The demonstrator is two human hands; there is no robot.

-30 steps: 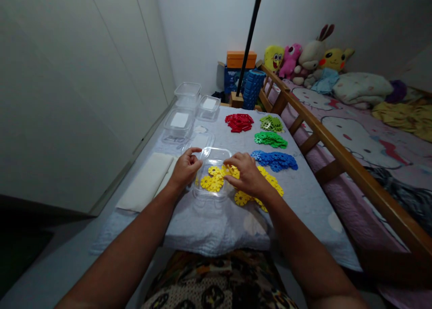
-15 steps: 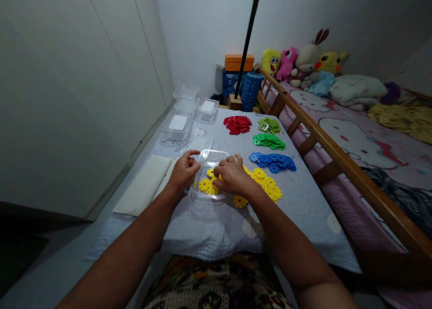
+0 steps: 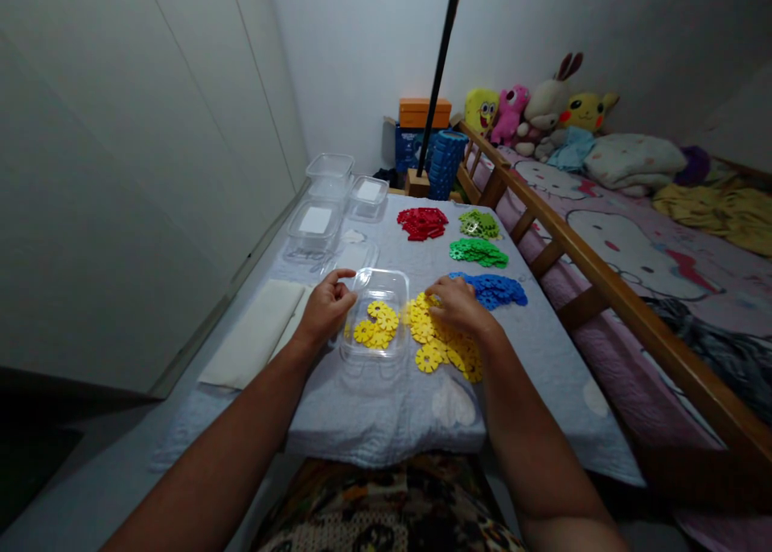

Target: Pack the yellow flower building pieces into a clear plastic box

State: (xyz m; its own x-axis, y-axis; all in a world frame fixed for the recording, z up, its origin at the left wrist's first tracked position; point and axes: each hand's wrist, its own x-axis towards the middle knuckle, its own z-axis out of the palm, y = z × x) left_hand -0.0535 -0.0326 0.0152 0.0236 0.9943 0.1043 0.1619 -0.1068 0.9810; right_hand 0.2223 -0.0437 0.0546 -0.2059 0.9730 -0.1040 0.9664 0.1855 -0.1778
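A clear plastic container [image 3: 379, 273] stands near the middle of the table, with several yellow snowflake-shaped discs [image 3: 377, 327] lying in it. At its left side my left hand [image 3: 329, 306] grips the rim between thumb and fingers. My right hand [image 3: 461, 304] reaches over a spread pile of yellow snowflake discs [image 3: 443, 349] to the right of the container. Its fingers are bent and apart, with the tips at the discs and nothing visibly held. The palm hides part of the pile.
Beyond lie piles of blue discs [image 3: 498, 290], green discs [image 3: 479, 253], light green discs [image 3: 479, 224] and red pieces [image 3: 422, 224]. Several clear containers [image 3: 314, 219] stand at the back left. A folded cream cloth [image 3: 253, 335] lies left. A wooden bed rail [image 3: 579, 294] runs along the right.
My right hand has moved out of the container, rightward to the yellow pile. More yellow discs now show inside the container. My left hand stays at the rim.
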